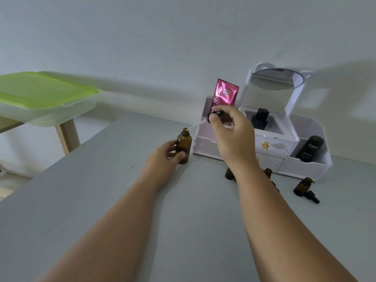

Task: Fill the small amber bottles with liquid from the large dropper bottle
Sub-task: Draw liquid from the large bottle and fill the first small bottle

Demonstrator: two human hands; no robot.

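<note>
- Dim, flat, diffuse light; cool grey cast over wall (183,37) and table (101,200).
- Source sits to the left: organizer (270,151) throws a wide soft shadow rightward on the wall, and so does the green-lidded box (44,92).
- Faint, soft-edged shadow on the table beside the left forearm (122,210).
- Centre is sharp: pink tube (224,94) text is legible.
- Dropper (203,124) stem is smeared, with low contrast against the white behind it.
- Large dropper bottle (184,146) reads dark.
- Wide-angle stretch at the edges: the box is soft and the forearms balloon toward the bottom.
</note>
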